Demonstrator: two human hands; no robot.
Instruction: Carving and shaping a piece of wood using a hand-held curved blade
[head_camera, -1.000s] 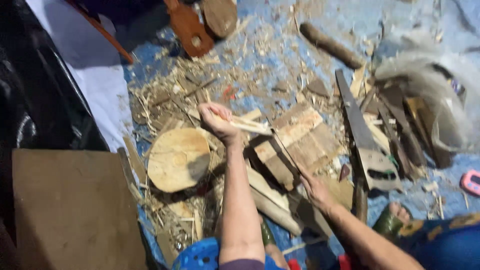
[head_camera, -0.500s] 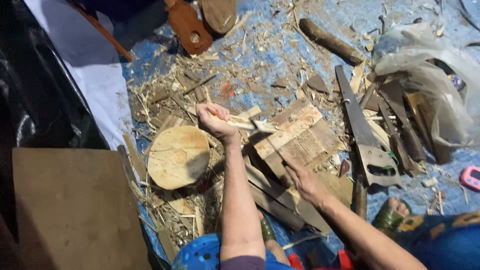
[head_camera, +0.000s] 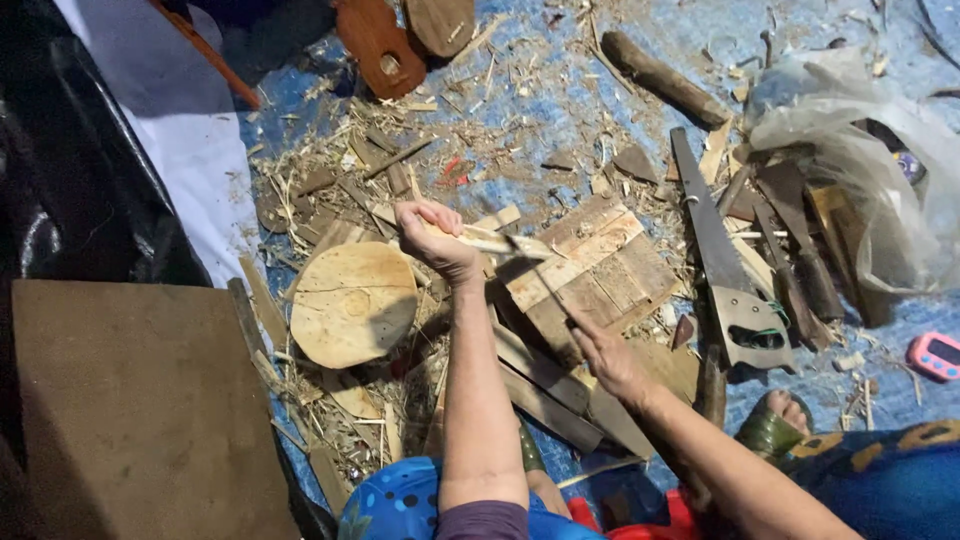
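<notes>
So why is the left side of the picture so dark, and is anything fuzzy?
Head view: light falls on the middle, where the left hand grips a pale wood strip; the black sheet at the left edge sits in shadow; the right hand looks slightly smeared; the clear plastic bag shows mild glare.
</notes>
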